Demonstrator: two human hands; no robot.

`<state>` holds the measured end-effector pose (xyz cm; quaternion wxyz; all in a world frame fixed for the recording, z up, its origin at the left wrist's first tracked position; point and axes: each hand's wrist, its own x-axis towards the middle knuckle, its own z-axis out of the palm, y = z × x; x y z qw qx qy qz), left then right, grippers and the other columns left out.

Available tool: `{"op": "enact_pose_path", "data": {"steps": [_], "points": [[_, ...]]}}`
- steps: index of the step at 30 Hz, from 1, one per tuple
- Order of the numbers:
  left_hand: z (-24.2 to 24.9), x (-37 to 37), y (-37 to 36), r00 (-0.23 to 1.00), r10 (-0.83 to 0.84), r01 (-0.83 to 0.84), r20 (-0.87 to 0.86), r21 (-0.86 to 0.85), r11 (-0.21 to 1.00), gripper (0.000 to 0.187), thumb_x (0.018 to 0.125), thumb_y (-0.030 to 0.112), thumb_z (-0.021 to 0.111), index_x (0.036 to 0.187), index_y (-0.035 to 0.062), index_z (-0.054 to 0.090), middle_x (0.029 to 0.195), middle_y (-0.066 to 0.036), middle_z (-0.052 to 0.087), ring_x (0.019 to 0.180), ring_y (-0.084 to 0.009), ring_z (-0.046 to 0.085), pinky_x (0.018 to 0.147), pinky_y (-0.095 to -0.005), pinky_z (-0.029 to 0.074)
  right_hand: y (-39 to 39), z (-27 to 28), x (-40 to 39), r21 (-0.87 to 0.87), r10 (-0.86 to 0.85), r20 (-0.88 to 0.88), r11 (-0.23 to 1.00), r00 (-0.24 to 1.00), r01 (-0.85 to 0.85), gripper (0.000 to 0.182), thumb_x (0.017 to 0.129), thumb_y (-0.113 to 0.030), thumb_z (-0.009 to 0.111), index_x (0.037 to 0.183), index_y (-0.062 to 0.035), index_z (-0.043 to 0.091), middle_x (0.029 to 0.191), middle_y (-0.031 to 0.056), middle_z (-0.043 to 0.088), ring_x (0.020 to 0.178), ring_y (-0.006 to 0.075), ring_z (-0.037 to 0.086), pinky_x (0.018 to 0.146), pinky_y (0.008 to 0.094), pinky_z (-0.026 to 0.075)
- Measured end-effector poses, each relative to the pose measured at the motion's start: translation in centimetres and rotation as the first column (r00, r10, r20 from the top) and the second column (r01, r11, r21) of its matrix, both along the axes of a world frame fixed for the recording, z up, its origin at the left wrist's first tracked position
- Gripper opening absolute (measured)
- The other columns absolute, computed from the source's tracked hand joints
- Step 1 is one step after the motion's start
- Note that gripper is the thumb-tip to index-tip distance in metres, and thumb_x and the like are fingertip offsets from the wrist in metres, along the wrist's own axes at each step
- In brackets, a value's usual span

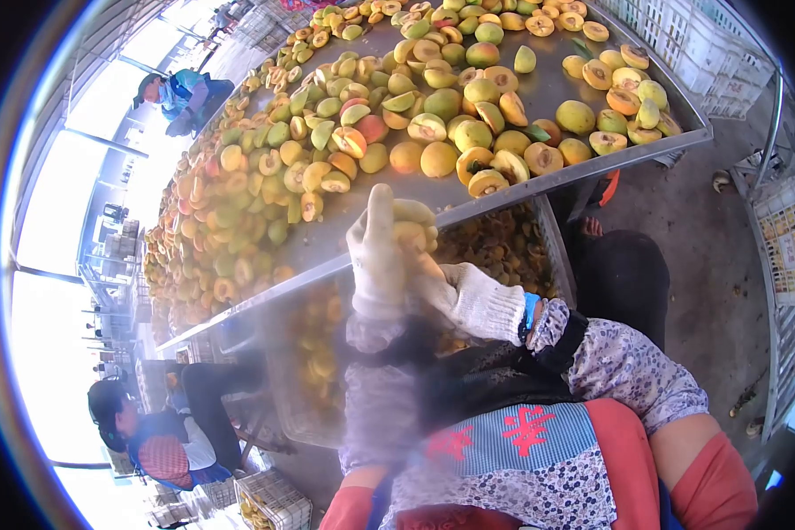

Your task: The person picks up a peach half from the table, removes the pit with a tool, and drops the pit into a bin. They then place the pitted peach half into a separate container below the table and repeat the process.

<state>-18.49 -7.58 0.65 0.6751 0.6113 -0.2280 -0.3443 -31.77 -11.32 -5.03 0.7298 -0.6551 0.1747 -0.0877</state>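
Gloved left hand (382, 256), frame centre: fingers curled round a fruit (410, 233), mostly covered; direction and long axis can't be told. Right hand (477, 299) just beside, grip unclear. Table (337, 228) above.

One counter (548, 86) carries fruits (438, 160) too many to count exactly, certainly dozens; two gloved hands (378, 265) (484, 302) are at its near edge, at least two other people (184, 99) (163, 442) left of it.

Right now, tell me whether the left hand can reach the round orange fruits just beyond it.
Likely yes: the round orange fruits lie just past the left hand, with only bare metal tabletop seen between. But that hand seems occupied beside the right hand, so it may need freeing first.
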Motion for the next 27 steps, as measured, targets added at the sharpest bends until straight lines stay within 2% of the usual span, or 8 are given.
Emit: {"op": "enact_pose_path", "data": {"steps": [4,6,10,13,16,20,24,27], "points": [[-0.8,0.4,-0.1,0.981,-0.072,0.053,0.178,0.109,0.993,0.059,0.099,0.046,0.053,0.072,-0.0051,0.064,0.067,-0.014,0.063,0.057,-0.0196,0.061,0.055,-0.0298,0.050,-0.5,1.9,-0.7,0.049,0.073,-0.122,0.997,0.990,-0.067,0.043,0.102,-0.044,0.051,0.104,-0.0034,0.065,0.077,0.0068,0.066,0.069,0.0220,0.062,0.065,0.0359,0.050],[-1.6,0.3,0.0,0.990,-0.057,0.070,0.132,-0.098,0.993,0.058,0.099,0.044,0.054,0.072,-0.0056,0.066,0.066,-0.013,0.062,0.055,-0.0182,0.059,0.054,-0.0291,0.049,-0.7,2.5,-1.3,0.666,0.219,-0.130,0.742,0.967,-0.079,0.042,0.101,-0.047,0.051,0.099,-0.0081,0.065,0.069,0.0029,0.061,0.054,0.0165,0.056,0.049,0.0313,0.044],[-1.7,0.9,0.4,0.977,-0.164,0.176,0.136,-0.081,0.981,0.058,0.099,0.044,0.054,0.073,-0.0059,0.066,0.064,-0.013,0.062,0.053,-0.0179,0.058,0.053,-0.0292,0.048,-1.7,1.6,-1.4,0.829,0.368,0.019,0.514,0.930,-0.221,0.043,0.099,-0.051,0.051,0.095,-0.0102,0.064,0.064,-0.0002,0.057,0.047,0.0114,0.049,0.041,0.0276,0.037],[-0.5,1.1,-0.1,0.925,-0.334,0.256,0.182,0.352,0.900,0.059,0.099,0.045,0.052,0.068,-0.0042,0.062,0.061,-0.013,0.061,0.050,-0.0188,0.057,0.051,-0.0300,0.048,-2.2,1.1,-1.6,0.060,0.255,-0.089,0.966,0.963,-0.250,0.057,0.098,-0.061,0.044,0.093,-0.0070,0.062,0.066,-0.0001,0.057,0.049,0.0121,0.052,0.042,0.0276,0.040],[-3.6,1.8,0.4,0.907,-0.360,0.388,0.218,-0.101,0.916,0.046,0.101,0.030,0.051,0.070,-0.0018,0.062,0.067,-0.011,0.063,0.051,-0.0204,0.056,0.052,-0.0317,0.048,-2.4,2.0,-1.7,0.301,0.333,-0.324,0.924,0.885,-0.237,0.059,0.097,-0.063,0.044,0.093,-0.0069,0.062,0.065,0.0013,0.056,0.049,0.0126,0.052,0.042,0.0277,0.041],[-1.6,-0.6,0.5,0.887,-0.139,0.033,-0.440,-0.240,0.970,0.041,0.096,0.047,0.057,0.073,0.0138,0.055,0.071,-0.004,0.059,0.062,-0.0215,0.059,0.054,-0.0346,0.048,-1.6,1.5,-1.2,0.374,0.306,-0.197,0.901,0.931,-0.217,0.058,0.095,-0.063,0.048,0.090,-0.0066,0.061,0.063,0.0018,0.053,0.047,0.0116,0.051,0.041,0.0263,0.041],[-2.4,0.4,1.9,0.765,-0.149,-0.104,-0.627,-0.348,0.932,0.028,0.099,0.037,0.055,0.079,0.0186,0.053,0.075,0.001,0.057,0.067,-0.0210,0.058,0.054,-0.0345,0.049,-0.2,0.3,-0.2,-0.380,0.078,0.144,0.925,0.986,-0.018,0.051,0.096,-0.052,0.053,0.096,-0.0027,0.064,0.076,0.0172,0.067,0.063,0.0329,0.064,0.063,0.0399,0.053],[-2.1,1.8,3.5,0.774,-0.068,-0.277,-0.630,-0.433,0.858,0.020,0.099,0.030,0.054,0.085,0.0163,0.054,0.083,0.001,0.060,0.073,-0.0209,0.061,0.061,-0.0365,0.058,-0.5,1.1,-1.5,-0.514,0.137,-0.099,0.841,0.986,-0.168,0.042,0.096,-0.044,0.053,0.101,-0.0049,0.068,0.089,0.0222,0.069,0.084,0.0412,0.066,0.078,0.0452,0.053]]}}
